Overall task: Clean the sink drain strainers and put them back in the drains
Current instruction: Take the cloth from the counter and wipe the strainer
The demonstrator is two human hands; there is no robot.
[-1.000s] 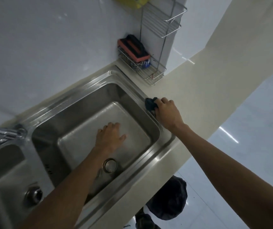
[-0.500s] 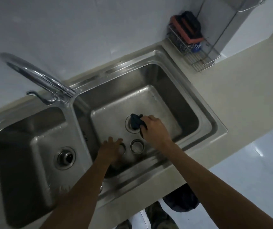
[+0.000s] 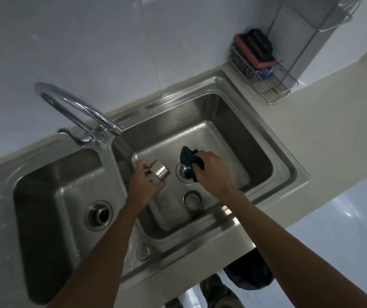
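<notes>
Steel perforated strainer (image 3: pixel 160 173) lifted over right basin (image 3: pixel 229 121), pinched in left hand (image 3: pixel 146 182); dark cloth (image 3: pixel 188 158) bunched tight in right hand (image 3: pixel 212 171) above open drain (image 3: pixel 184 173); second strainer (image 3: pixel 192 200) loose on basin floor; scrubbing apparently just starting, refitting both left.

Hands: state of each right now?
Left hand: closed on perforated metal strainer.
Right hand: closed on dark cloth.

No readable text, no labels, brand names, numbers or signs anywhere in view, surfaces plain, small details too blurred to read
</notes>
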